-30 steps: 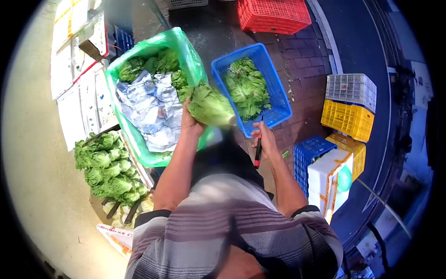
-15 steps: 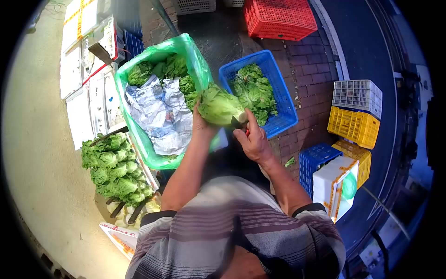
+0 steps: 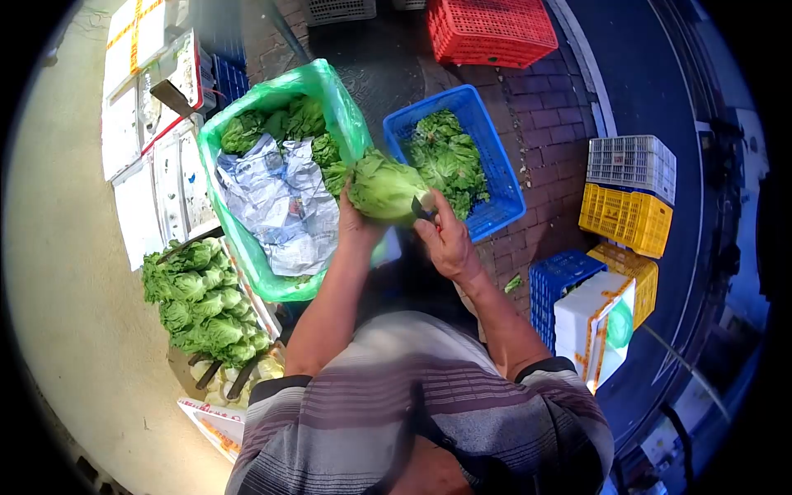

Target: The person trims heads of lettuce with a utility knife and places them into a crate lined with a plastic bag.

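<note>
My left hand (image 3: 356, 221) is wrapped round the leafy end of a green lettuce head (image 3: 386, 186), holding it between the two containers. My right hand (image 3: 450, 239) is closed on a small knife (image 3: 424, 211) with a red and black handle, its dark blade against the pale stem end. To the left is a green plastic-lined container (image 3: 216, 177) with lettuce and crumpled paper (image 3: 280, 206) in it. On the right, a blue crate (image 3: 502, 169) holds loose green leaves (image 3: 450, 161).
Stacked lettuce heads (image 3: 202, 305) lie at the left, below white foam boxes (image 3: 124, 132). A red crate (image 3: 492, 33) stands at the top. Grey (image 3: 631, 167) and yellow crates (image 3: 624, 219) are stacked at the right, above a blue crate (image 3: 557, 289) and a white foam box (image 3: 582, 318).
My right hand has moved up from beside the blue crate to the stem end, bringing the knife blade against it. The lettuce has shifted slightly right in my left hand.
</note>
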The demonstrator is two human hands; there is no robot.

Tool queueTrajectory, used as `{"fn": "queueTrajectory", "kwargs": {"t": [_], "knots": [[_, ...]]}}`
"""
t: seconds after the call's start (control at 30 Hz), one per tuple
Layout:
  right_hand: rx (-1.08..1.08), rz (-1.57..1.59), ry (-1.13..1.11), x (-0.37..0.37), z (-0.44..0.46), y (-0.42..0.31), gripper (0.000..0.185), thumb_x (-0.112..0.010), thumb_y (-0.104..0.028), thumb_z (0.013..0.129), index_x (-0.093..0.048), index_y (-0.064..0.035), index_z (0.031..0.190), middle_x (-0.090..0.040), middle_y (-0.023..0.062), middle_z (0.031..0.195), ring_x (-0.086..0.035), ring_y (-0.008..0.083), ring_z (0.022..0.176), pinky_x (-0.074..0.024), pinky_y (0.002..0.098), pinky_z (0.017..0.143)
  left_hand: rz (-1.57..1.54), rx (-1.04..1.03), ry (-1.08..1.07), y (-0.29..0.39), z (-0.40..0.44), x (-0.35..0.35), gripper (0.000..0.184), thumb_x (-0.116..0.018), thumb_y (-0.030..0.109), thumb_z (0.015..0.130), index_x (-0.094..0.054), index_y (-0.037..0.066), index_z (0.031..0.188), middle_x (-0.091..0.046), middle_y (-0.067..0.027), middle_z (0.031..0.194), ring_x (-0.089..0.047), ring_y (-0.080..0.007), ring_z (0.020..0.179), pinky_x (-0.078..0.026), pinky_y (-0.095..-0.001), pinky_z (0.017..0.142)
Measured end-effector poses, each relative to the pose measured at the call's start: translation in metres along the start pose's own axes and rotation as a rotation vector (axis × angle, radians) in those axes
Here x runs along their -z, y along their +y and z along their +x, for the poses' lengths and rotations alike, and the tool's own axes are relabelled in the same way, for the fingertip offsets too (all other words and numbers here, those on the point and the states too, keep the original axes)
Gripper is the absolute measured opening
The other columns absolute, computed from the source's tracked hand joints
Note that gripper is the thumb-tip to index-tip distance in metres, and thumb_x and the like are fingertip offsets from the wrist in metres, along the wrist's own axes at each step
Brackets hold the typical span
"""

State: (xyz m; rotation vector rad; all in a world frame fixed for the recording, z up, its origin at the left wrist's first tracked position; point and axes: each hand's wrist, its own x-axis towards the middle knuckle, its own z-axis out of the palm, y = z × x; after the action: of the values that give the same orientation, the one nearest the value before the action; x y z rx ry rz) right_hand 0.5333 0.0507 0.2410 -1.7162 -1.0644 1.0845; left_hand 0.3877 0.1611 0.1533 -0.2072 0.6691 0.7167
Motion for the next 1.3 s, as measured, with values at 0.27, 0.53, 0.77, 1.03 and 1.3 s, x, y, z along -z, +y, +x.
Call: {"fn": "queueTrajectory", "kwargs": {"t": [0.27,0.53,0.77,1.03,1.3], "knots": [[0.003,0.010,-0.027,0.002,-0.005,0.011,0.059,-0.059,-0.016,0.097,-0.034,-0.0016,0.149,-0.056,0.0089,0.077,-0.052,0.0175,0.069,-0.0436,0.0327,0.064,-0.022,-0.013,0.031,-0.002,0.000,0.004,0.061,-0.058,0.053,0.090,-0.056,0.012,0.135,-0.058,-0.0119,0.137,-0.052,-0.0333,0.127,-0.039,-0.0539,0.110],[0.002,0.068,-0.010,-0.001,-0.007,0.017,0.059,-0.057,-0.016,0.099,-0.032,-0.0009,0.150,-0.054,0.0044,0.069,-0.049,0.0116,0.060,-0.0414,0.0293,0.057,-0.026,-0.007,0.006,-0.003,0.001,0.013,0.063,-0.063,0.052,0.088,-0.056,0.011,0.135,-0.058,-0.0116,0.137,-0.052,-0.0336,0.127,-0.038,-0.0530,0.111],[-0.009,0.061,0.011,0.003,-0.006,0.018,0.049,-0.055,-0.014,0.100,-0.042,-0.0016,0.146,-0.061,0.0062,0.080,-0.055,0.0115,0.069,-0.0447,0.0277,0.062,-0.038,0.003,0.006,-0.005,0.000,0.014,0.063,-0.061,0.053,0.089,-0.056,0.011,0.135,-0.057,-0.0127,0.138,-0.052,-0.0345,0.127,-0.038,-0.0551,0.111],[0.075,0.065,0.079,-0.001,-0.005,0.040,0.041,-0.055,-0.011,0.099,-0.052,-0.0011,0.139,-0.067,0.0201,0.117,-0.066,0.0259,0.106,-0.0499,0.0330,0.090,-0.055,0.036,0.045,-0.007,-0.001,0.019,0.060,-0.056,0.052,0.091,-0.055,0.011,0.135,-0.058,-0.0126,0.137,-0.052,-0.0349,0.127,-0.039,-0.0561,0.110],[-0.127,0.159,0.010,0.005,-0.020,0.050,0.044,-0.055,-0.012,0.101,-0.049,-0.0028,0.143,-0.066,0.0084,0.102,-0.062,0.0115,0.088,-0.0499,0.0272,0.076,-0.067,0.066,0.011,-0.006,0.002,0.033,0.062,-0.060,0.050,0.090,-0.054,0.010,0.136,-0.059,-0.0114,0.136,-0.053,-0.0317,0.127,-0.040,-0.0517,0.110]]}}
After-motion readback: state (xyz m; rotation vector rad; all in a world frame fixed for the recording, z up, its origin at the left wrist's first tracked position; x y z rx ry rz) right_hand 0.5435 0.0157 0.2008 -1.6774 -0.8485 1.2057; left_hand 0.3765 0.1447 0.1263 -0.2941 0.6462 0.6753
